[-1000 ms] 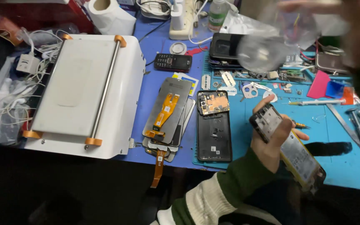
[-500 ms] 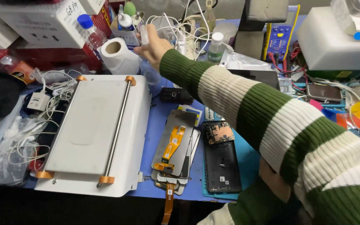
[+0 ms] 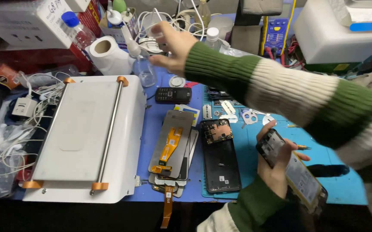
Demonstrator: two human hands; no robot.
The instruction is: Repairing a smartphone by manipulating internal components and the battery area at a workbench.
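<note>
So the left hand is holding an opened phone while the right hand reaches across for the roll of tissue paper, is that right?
Not quite: in the head view the right hand reaches for the clear squeeze bottle, not the tissue roll beside it. The left hand does hold the opened phone.

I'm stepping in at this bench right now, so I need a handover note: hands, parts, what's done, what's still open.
Left hand: holds an opened phone, insides facing up.
Right hand: stretched across to the clear squeeze bottle at the back; grip unclear.
On the mat: a second opened phone, with stacked screen panels to its left.
Done: both phones have their backs off.
Left: neither phone is closed up.
</note>
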